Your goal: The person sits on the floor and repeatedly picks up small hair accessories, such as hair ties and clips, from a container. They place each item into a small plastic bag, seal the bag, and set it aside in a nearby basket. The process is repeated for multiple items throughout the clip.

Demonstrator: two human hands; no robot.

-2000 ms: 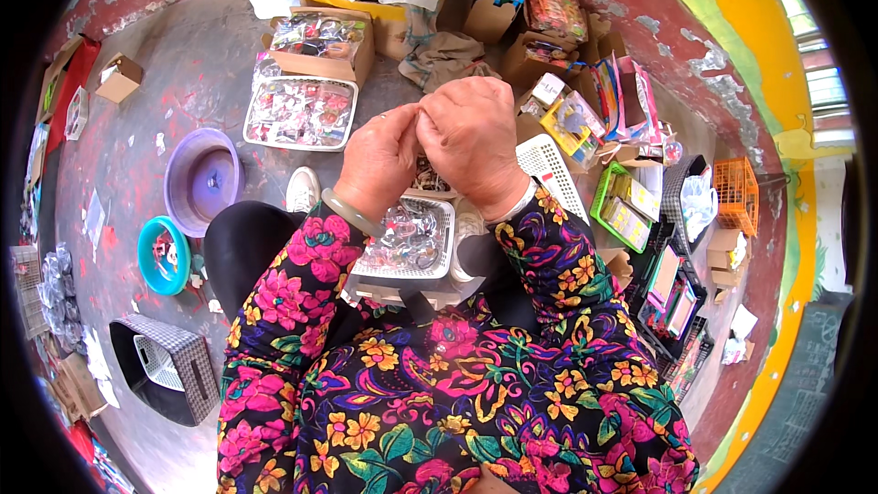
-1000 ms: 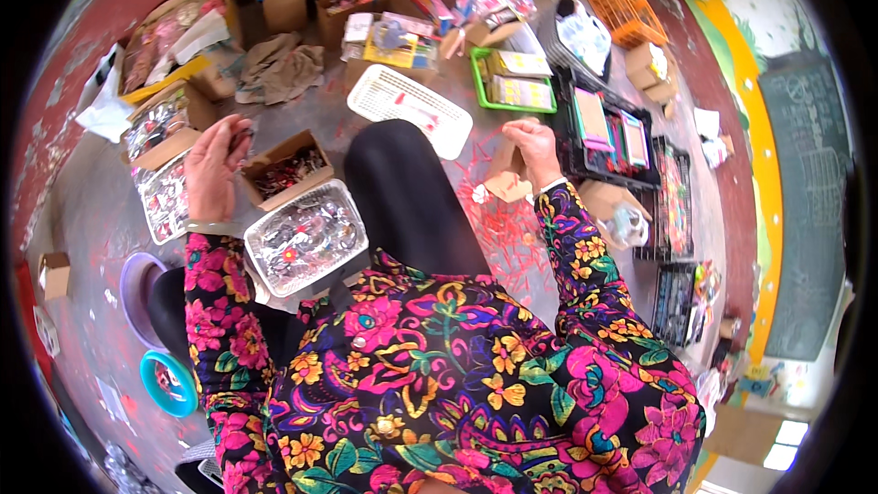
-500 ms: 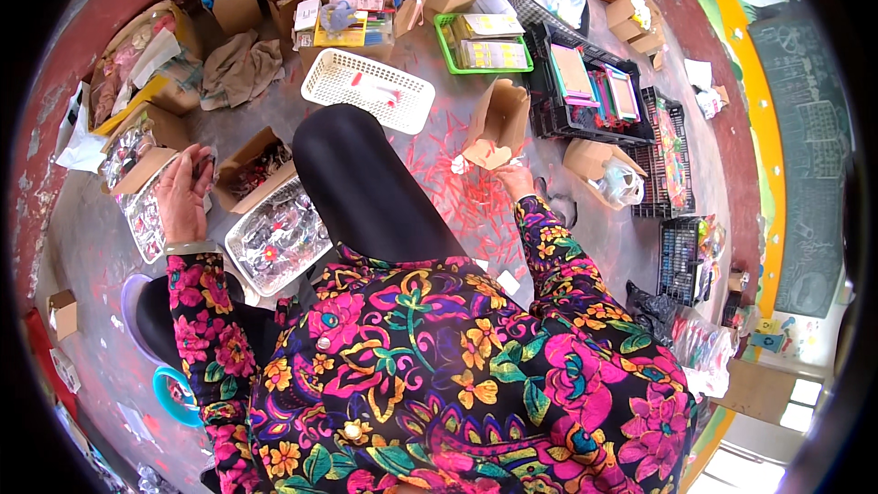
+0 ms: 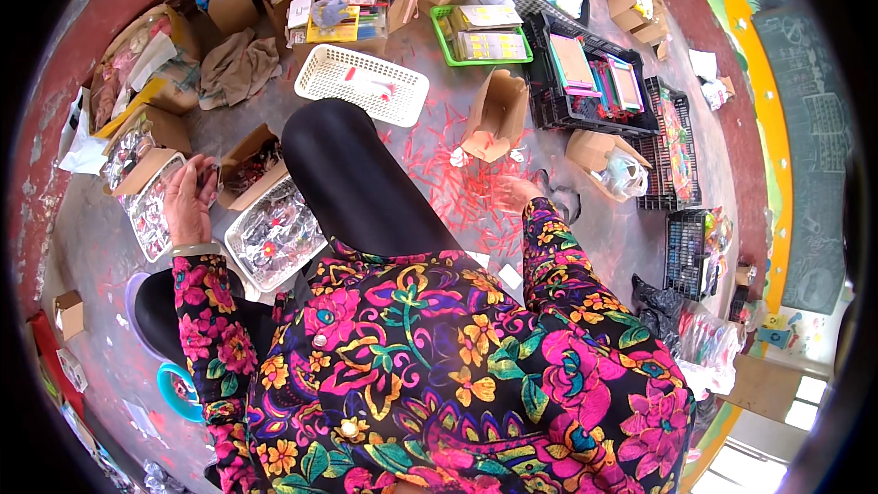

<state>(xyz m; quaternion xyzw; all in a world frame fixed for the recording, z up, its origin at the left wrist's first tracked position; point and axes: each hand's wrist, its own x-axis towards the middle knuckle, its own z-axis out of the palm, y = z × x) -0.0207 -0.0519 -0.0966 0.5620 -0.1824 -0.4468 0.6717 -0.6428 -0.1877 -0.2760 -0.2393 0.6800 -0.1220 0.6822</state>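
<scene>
My left hand (image 4: 189, 203) is raised at the left, beside an open cardboard box of small dark items (image 4: 251, 167). Its fingers are curled, and a small dark, shiny bit shows at the fingertips, too small to name. Below it, a white basket of small clear packets (image 4: 274, 235) stands by my knee; a second such basket (image 4: 151, 215) is partly behind the hand. My right hand (image 4: 518, 192) hovers palm down with fingers stretched over scattered thin red strips (image 4: 480, 224) on the floor. An upright-walled cardboard box (image 4: 498, 110) stands just beyond it.
Beyond my knee lies a white perforated basket (image 4: 402, 110) with a few red pieces. A green basket (image 4: 442, 41) and a black crate of frames (image 4: 585, 119) stand at the far right. A cardboard box with a plastic bag (image 4: 585, 151) sits right of my right hand.
My right hand has moved down from the front edge of the cardboard box to above the red strips, its fingers now stretched out. My left hand has barely moved.
</scene>
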